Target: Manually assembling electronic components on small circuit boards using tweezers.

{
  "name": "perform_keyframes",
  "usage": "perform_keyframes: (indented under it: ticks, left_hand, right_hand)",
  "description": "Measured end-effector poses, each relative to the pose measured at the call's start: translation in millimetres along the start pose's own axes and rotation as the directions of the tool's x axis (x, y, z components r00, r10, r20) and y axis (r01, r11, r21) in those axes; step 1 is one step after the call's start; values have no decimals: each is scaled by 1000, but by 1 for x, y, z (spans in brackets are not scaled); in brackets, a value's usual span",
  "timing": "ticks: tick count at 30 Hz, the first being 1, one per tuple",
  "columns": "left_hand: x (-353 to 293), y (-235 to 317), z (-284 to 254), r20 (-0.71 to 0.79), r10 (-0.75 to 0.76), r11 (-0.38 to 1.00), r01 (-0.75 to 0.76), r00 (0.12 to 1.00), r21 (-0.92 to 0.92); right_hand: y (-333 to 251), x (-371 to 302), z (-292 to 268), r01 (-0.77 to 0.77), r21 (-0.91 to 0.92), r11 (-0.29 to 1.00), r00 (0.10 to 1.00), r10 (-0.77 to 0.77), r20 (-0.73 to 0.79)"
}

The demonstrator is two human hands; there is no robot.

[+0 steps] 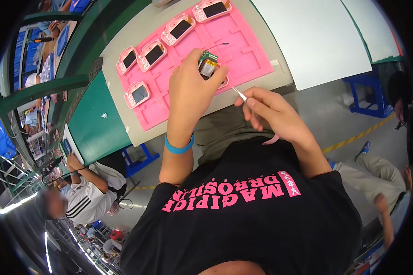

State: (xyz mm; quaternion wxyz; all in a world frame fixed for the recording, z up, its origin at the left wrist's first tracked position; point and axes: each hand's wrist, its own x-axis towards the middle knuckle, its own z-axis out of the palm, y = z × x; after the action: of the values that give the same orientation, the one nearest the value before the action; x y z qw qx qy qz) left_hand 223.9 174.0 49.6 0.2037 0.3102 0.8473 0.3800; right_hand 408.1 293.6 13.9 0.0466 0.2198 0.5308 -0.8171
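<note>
Head view: the left hand is closed around a small device with a green circuit board, held above the near right part of the pink tray. The right hand pinches metal tweezers, tip just beside the device, off the worktop's near edge. Five pink-cased units sit in tray pockets along its far and left sides.

Head-worn fisheye, steeply downward, close
</note>
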Motion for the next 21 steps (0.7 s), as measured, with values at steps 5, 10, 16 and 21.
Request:
perform_keyframes:
  ticks: [5,10,16,21]
  left_hand:
    - [6,-10,2,13,-22,999,22,1000,-24]
    - [4,-17,-2,36,-63,984,68,997,-164]
    - [4,-18,-3,43,-68,971,76,997,-229]
    - [3,-18,-4,50,-65,971,75,997,-229]
  right_hand:
    - [-10,10,8,-96,180,979,994,85,71]
    - [-14,24,18,-166,222,961,984,147,101]
    - [-13,29,25,-169,221,961,985,158,66]
    - [-14,32,23,-153,198,968,987,141,75]
